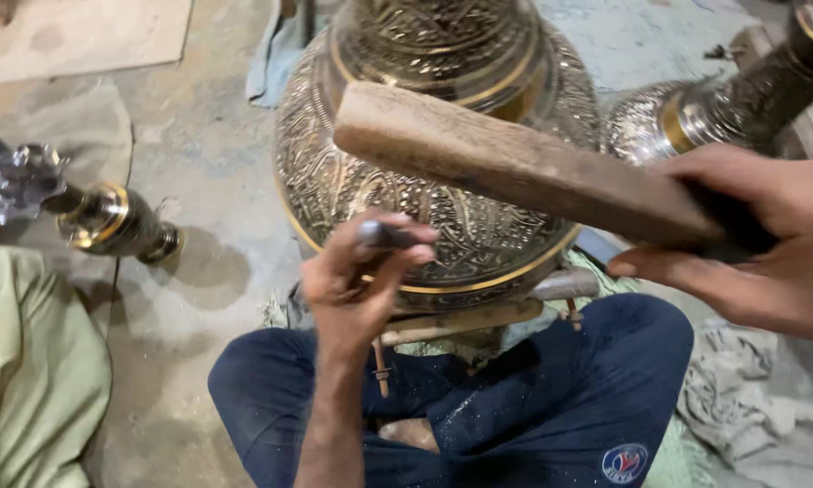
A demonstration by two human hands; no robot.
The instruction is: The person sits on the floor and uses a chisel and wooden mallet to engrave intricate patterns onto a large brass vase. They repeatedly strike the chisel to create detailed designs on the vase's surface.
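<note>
Our left hand (357, 280) pinches a small metal punch (384, 237) in curled fingers, its tip against the engraved brass vessel (379, 172) at twelve o'clock from our knees. Our right hand (750, 239) clenches a wooden mallet (515, 167) at three o'clock, raised across the vessel. A smaller brass piece (108, 221) lies at nine o'clock.

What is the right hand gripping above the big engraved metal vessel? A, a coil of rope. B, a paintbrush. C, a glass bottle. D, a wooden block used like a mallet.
D: the right hand grips one end of a rough wooden block held across the engraved vessel, while the left hand pinches a small metal tool against the vessel's surface.
</note>
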